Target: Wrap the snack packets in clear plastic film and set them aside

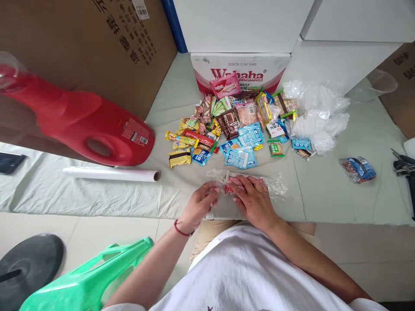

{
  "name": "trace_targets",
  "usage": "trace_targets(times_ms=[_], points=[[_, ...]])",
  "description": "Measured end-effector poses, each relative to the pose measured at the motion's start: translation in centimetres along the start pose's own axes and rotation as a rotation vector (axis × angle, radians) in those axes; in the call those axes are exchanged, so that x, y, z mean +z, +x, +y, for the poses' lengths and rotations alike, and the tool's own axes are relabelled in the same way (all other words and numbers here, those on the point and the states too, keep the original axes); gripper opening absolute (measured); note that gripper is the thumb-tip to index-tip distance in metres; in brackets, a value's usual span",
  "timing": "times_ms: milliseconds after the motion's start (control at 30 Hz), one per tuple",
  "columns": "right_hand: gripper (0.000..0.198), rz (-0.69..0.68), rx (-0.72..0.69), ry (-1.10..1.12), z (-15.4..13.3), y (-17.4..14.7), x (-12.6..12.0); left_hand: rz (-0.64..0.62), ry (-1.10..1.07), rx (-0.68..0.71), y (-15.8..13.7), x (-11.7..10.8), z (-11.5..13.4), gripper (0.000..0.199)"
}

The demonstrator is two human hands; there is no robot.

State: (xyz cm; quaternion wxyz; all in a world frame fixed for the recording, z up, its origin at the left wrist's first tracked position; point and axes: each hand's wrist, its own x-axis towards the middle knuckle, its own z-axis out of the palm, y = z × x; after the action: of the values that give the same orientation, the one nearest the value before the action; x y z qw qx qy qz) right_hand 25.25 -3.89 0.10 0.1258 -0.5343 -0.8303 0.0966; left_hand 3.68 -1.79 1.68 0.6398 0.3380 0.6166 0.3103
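A red snack packet (231,185) lies near the table's front edge, inside clear plastic wrap (277,185) that spreads out at both ends. My right hand (254,199) rests flat over the packet, fingers stretched across it and hiding much of it. At the wrap's left end is my left hand (201,203), its fingers curled together on the plastic, slightly blurred. Just beyond both hands lies a pile of small snacks: light-blue packets (241,157), a brown cocoa packet (228,122), and a pink Nabati packet (226,85) on top at the back.
A roll of clear film (112,173) and a large red bottle (97,125) lie on the left. Crumpled clear plastic (319,116) sits right of the pile, with a separate blue-labelled bundle (358,169) farther right. White boxes (240,26) stand behind. A green stool (81,280) is below left.
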Motion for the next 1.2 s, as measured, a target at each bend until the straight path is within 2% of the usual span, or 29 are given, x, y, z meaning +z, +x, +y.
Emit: trace_targets(times_ms=[67,133,267,367,467,567,633,733,867,900,967,1067,1200], points=[[0.049,0.012,-0.008,0.016,0.2,-0.1,0.1,-0.047,-0.153,-0.1,0.8,0.9,0.2,0.045],[0.049,0.029,-0.017,0.023,0.3,-0.1,0.3,-0.061,-0.19,-0.127,1.9,1.4,0.4,0.039],[0.048,0.063,-0.035,0.02,0.4,0.0,0.3,0.017,-0.112,-0.022,3.3,1.8,0.1,0.033],[0.048,0.074,-0.031,0.008,0.0,0.1,0.2,0.104,-0.112,0.02,3.1,1.5,-0.7,0.031],[0.044,0.069,-0.031,-0.025,-0.6,0.2,0.2,0.111,-0.092,0.036,1.9,1.0,-1.7,0.031],[0.04,0.048,-0.036,-0.053,-1.2,0.5,0.3,0.099,-0.091,0.129,0.6,1.1,-2.5,0.029],[0.037,0.036,-0.029,-0.052,-1.3,0.8,0.3,0.081,-0.164,0.202,0.1,1.6,-2.8,0.028],[0.035,0.038,-0.023,-0.042,-1.4,1.0,0.4,0.094,-0.256,0.233,-0.4,2.6,-3.2,0.034],[0.037,0.067,-0.015,-0.027,-1.3,0.9,0.6,0.189,-0.097,0.267,-0.1,3.5,-3.6,0.07],[0.036,0.069,-0.01,-0.019,-1.3,0.9,0.6,0.201,-0.043,0.265,0.2,3.6,-3.5,0.068],[0.033,0.066,-0.004,-0.004,-1.2,0.9,0.7,0.247,0.059,0.279,0.6,3.9,-3.4,0.046],[0.031,0.057,-0.005,0.027,-1.0,1.0,0.8,0.349,0.227,0.441,0.9,4.6,-2.9,0.02],[0.032,0.044,-0.003,0.122,-0.6,1.2,0.9,0.35,0.493,0.722,0.5,6.6,-2.6,0.028]])
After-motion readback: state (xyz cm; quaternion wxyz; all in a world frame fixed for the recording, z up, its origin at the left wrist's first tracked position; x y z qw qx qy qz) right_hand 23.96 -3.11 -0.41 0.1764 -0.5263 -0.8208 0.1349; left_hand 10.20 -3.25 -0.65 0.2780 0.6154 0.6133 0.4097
